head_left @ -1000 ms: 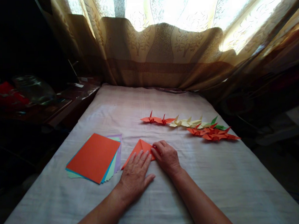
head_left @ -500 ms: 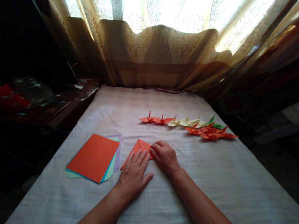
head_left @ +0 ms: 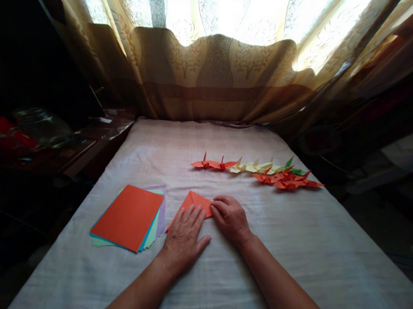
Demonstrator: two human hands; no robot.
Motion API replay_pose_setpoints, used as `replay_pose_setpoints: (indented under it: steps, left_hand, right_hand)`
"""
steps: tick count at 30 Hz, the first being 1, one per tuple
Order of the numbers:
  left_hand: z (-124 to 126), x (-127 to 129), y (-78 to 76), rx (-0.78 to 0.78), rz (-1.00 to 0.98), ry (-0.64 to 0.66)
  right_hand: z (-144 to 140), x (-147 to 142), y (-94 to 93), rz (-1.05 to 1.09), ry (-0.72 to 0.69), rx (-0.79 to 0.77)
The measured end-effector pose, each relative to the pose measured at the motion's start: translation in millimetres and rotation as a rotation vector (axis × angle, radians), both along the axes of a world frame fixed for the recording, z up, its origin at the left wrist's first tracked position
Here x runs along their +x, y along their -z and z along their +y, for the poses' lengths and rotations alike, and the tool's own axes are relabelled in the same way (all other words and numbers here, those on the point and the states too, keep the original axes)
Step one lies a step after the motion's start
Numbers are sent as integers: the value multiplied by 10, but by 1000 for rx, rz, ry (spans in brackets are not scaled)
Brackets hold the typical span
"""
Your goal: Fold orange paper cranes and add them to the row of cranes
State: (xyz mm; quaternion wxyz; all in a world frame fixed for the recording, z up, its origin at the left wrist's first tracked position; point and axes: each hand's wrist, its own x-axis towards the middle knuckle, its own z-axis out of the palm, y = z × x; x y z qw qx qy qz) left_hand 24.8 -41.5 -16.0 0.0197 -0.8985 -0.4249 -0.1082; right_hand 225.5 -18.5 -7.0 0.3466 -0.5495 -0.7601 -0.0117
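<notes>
An orange paper folded into a triangle (head_left: 194,202) lies on the cloth-covered table (head_left: 301,241). My left hand (head_left: 183,238) lies flat on its near left part, fingers spread and pressing down. My right hand (head_left: 230,218) rests at the paper's right corner, fingers curled with the tips on the fold. To the left lies a stack of coloured paper sheets (head_left: 128,217) with an orange sheet on top. Behind my hands is a row of folded paper cranes (head_left: 259,171), orange, pale yellow and green.
A patterned curtain (head_left: 222,66) hangs behind the table's far edge with bright window light above. On the left, a dark side surface holds a glass jar (head_left: 40,126) and something red (head_left: 4,135). The right side beyond the table is dark.
My right hand's fingertips slid slightly along the paper's right edge. The view shifted a little; my left hand stays pressed on the paper.
</notes>
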Motion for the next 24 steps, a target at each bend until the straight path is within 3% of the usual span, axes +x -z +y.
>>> replay_pose_setpoints:
  steps: [6,13,24]
  left_hand:
    - [5,1,-10,-3,-7,1]
    - [8,-5,-1,2,-44,-8]
    - [36,-4,-20,17,-35,5]
  right_hand:
    - [-246,113,-27,74,132,86]
    - [-429,-58,-87,-228,-76,-78]
    - [-505,-148,8,-234,-15,-123]
